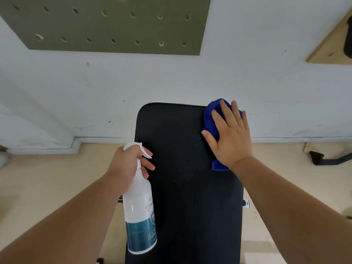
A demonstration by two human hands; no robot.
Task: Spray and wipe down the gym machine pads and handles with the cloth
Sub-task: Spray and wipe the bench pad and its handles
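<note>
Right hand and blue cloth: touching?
Touching. The head view shows the right hand lying flat on the blue cloth, covering most of it, on the black pad.

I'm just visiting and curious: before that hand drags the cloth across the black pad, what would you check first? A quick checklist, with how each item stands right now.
1. Cloth under control: the right hand presses flat on the blue cloth. Ok.
2. Cloth on the surface: it lies on the far right corner of the black pad. Ok.
3. Spray applied: droplets show near the pad's middle. Ok.
4. Bottle out of the wiping path: the left hand has a grip on the spray bottle at the pad's left edge. Ok.
5. Cloth clean and damp enough: cannot tell.
6. Near end of the pad sprayed: cannot tell.
</note>
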